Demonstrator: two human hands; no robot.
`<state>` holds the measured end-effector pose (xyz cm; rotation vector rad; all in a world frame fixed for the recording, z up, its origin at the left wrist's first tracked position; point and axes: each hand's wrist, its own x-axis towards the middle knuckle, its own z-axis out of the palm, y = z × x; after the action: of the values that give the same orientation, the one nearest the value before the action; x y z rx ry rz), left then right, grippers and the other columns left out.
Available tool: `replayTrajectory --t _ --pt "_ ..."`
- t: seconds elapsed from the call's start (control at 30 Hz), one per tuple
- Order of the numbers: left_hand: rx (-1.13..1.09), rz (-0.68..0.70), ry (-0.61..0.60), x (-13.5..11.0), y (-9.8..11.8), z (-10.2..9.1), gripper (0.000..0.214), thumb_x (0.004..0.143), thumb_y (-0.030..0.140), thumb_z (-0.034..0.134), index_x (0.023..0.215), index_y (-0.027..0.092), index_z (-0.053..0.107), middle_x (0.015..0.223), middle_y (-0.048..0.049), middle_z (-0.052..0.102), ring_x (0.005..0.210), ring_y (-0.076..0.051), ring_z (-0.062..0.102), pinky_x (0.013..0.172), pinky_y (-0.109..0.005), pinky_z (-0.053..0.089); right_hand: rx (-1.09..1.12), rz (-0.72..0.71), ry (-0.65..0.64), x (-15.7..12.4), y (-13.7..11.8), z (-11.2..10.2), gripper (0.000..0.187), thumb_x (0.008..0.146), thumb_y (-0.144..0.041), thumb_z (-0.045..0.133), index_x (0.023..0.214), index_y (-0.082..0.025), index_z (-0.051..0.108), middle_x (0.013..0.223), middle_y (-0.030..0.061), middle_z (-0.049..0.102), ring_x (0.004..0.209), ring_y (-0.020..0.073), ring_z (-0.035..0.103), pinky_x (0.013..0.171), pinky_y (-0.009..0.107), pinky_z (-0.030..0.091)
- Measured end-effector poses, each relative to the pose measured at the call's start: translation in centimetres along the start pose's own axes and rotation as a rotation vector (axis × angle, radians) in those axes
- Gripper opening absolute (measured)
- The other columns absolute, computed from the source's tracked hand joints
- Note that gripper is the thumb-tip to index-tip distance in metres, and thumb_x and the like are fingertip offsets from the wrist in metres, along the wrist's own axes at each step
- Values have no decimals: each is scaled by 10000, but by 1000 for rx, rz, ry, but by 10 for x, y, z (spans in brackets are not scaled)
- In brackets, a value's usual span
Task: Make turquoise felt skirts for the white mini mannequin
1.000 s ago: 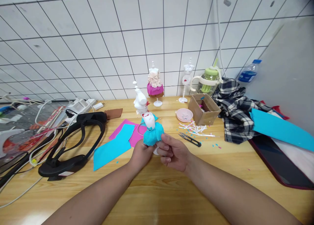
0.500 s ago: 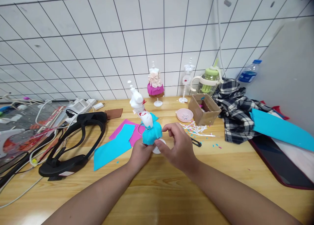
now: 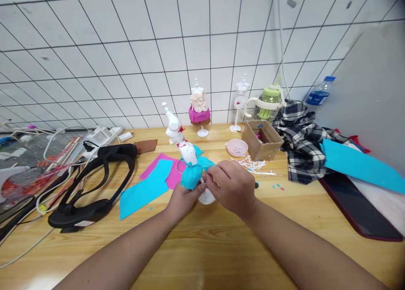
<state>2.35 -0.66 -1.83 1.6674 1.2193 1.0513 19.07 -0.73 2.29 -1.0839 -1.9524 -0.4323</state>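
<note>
A small white mannequin [image 3: 179, 140] with a turquoise cloth skirt [image 3: 191, 176] leans to the left above the wooden table [image 3: 202, 247]. My left hand [image 3: 182, 201] is closed around its stand just under the skirt. My right hand [image 3: 232, 186] pinches the right side of the turquoise skirt with thumb and fingers closed. The mannequin's round white base [image 3: 206, 197] shows between my two hands.
Turquoise felt [image 3: 144, 191] and magenta felt [image 3: 169, 172] lie left of my hands. A black headset [image 3: 91, 184] and cables sit further left. Behind stand two dressed mannequins [image 3: 199, 108], a pink dish [image 3: 238, 147], a cardboard box [image 3: 262, 140], a green cup [image 3: 268, 104], plaid cloth [image 3: 300, 142].
The mannequin has tilted further left and dropped a little. My right hand turned over, moved up and closed on the skirt's right side, covering the snips on the table.
</note>
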Motion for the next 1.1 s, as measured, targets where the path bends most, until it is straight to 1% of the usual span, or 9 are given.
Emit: replayTrajectory --t 0.17,0.3,0.37,0.47,0.53,0.67,0.8,0.9,1.1 --pt "-75 -14 -48 -2 1 1 300 799 387 644 1004 170 669 971 -55 719 934 -245 634 826 -350 515 -23 -25 -8 -2 0 0 219 865 -244 533 659 -203 595 625 18 539 629 150 416 578 314 236" --pt "-166 -110 -41 -1 -2 1 343 805 435 632 1001 159 683 956 -68 724 891 -242 650 800 -349 521 262 117 -57 -3 -3 1 236 837 -327 568 644 -191 566 627 8 530 614 132 428 561 294 249" --pt "-225 -162 -39 -1 -5 0 378 794 450 642 1012 143 676 919 -78 727 857 -239 661 770 -341 527 574 440 -87 -1 -4 5 264 822 -344 570 621 -187 499 593 -19 480 560 108 407 530 263 268" --pt "-246 -158 2 1 -9 -1 396 788 439 654 1031 127 658 913 -97 724 848 -240 669 755 -337 528 1220 1108 -193 3 -4 11 216 812 -401 563 751 -206 494 653 -49 502 457 70 355 417 208 253" --pt "-176 -100 33 3 -9 -2 362 805 411 640 1030 128 658 975 -110 721 874 -240 667 781 -346 525 1634 1353 -339 5 -5 12 256 790 -442 593 888 -213 530 779 -29 577 450 59 394 355 178 229" --pt "25 24 54 4 -6 -4 291 825 364 605 1004 148 686 1029 -96 722 912 -239 661 812 -342 519 2013 1416 -508 7 -1 11 300 781 -444 646 894 -175 577 799 -3 601 458 30 392 321 121 185" --pt "131 78 25 4 -5 -3 277 836 359 579 985 161 702 987 -67 731 873 -223 658 780 -324 525 2003 1475 -563 6 7 11 307 788 -459 656 834 -170 563 733 -37 570 405 8 248 310 114 108" --pt "173 117 45 4 -7 -3 261 836 336 578 985 162 704 1015 -60 724 910 -223 646 817 -327 513 2001 1421 -644 7 11 11 311 782 -440 663 744 -168 518 620 -67 478 397 18 191 311 123 87" --pt "49 -42 23 3 -8 -3 311 832 388 589 982 134 688 942 -70 736 870 -226 656 773 -326 523 2133 1311 -777 7 13 10 438 858 -596 488 781 -167 536 586 -70 412 399 39 165 305 136 128"
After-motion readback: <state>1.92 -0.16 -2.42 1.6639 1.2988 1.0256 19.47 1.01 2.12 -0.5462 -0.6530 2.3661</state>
